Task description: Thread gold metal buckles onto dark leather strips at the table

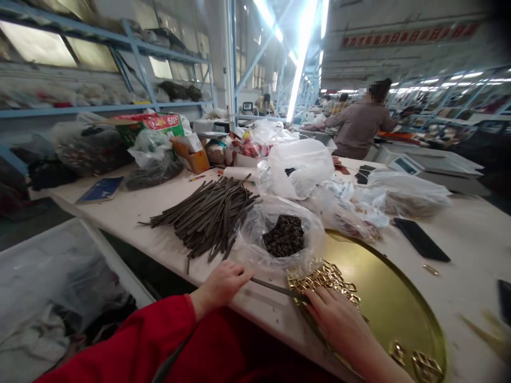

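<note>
A thin grey-brown strap (275, 288) runs between my two hands at the table's front edge. My left hand (221, 286) is closed on it, and a further length hangs across my red sleeve. At the strap's other end my right hand (337, 316) has its fingertips closed on it, over the gold tray's left rim. Gold metal buckles (328, 276) lie heaped on the round gold tray (383, 282) beside those fingers, partly hidden by the hand. Behind the hands stands an open clear plastic bag with small dark brown pieces (284, 236). A pile of similar straps (211, 213) lies to its left.
White plastic bags (297, 167) crowd the table behind. A black phone-like slab (421, 239) lies right of the tray. A blue booklet (99, 190) is at far left, above a bin (91, 234) holding plastic and cloth. Another person (361, 125) stands beyond the table.
</note>
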Available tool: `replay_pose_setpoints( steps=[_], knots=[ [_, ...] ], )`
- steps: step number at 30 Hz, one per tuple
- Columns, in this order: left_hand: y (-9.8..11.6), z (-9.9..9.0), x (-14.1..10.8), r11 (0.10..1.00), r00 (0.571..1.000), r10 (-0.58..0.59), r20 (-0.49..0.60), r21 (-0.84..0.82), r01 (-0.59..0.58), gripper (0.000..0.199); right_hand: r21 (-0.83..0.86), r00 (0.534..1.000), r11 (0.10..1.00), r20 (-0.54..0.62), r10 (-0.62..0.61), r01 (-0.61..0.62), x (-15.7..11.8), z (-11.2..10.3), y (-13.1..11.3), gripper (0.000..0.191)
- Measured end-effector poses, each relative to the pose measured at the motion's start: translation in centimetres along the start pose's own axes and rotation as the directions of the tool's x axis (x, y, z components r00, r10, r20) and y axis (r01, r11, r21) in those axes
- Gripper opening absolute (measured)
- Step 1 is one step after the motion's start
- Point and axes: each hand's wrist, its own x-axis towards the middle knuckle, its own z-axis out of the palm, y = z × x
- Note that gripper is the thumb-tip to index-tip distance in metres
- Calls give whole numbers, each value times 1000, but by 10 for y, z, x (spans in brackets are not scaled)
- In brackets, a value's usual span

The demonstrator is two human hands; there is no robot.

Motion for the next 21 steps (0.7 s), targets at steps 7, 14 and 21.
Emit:
replay_pose_setpoints(
  steps=[7,14,21],
  knots=[
    [-21,-11,20,942,945,-326,13,-73,326,21,-50,999,999,-42,19,-21,-4,33,19,25],
    [-79,-22,70,728,730,-681,-54,-149,669,19,-93,994,995,-105,-28,18,-12,26,19,33],
    [-79,-41,58,654,681,-726,-98,-408,638,25,-55,978,998,-208,16,-28,-26,0,0,30]
  ],
)
